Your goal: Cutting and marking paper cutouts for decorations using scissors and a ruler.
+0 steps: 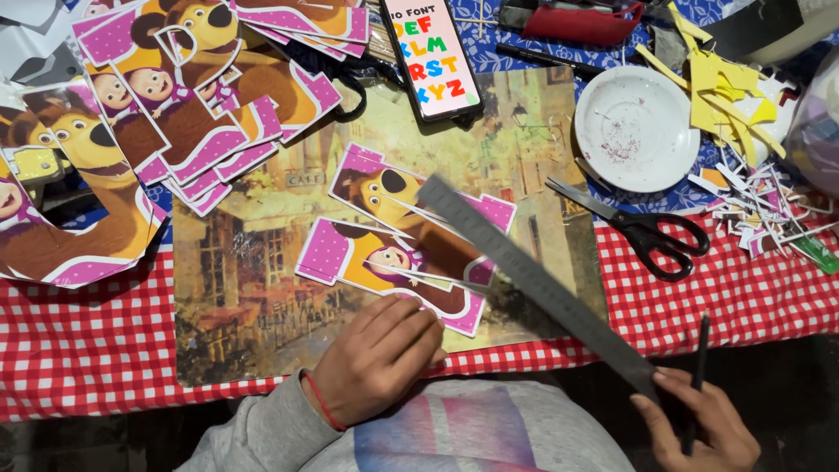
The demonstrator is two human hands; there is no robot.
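Both wrists are cut off by the lower edge of the view. The right hand (699, 424) closes around one end of a long grey metal ruler (533, 280), blurred, and also pinches a thin dark pencil (696, 376). The ruler slants across a pink cartoon-bear paper cutout (384, 236) lying on the worn street-scene placemat (245, 288). The left hand (380, 358), fingers curled, presses the cutout's near edge. Right of the placemat lie black-handled scissors (642, 229); above it, a phone (433, 54) showing coloured letters.
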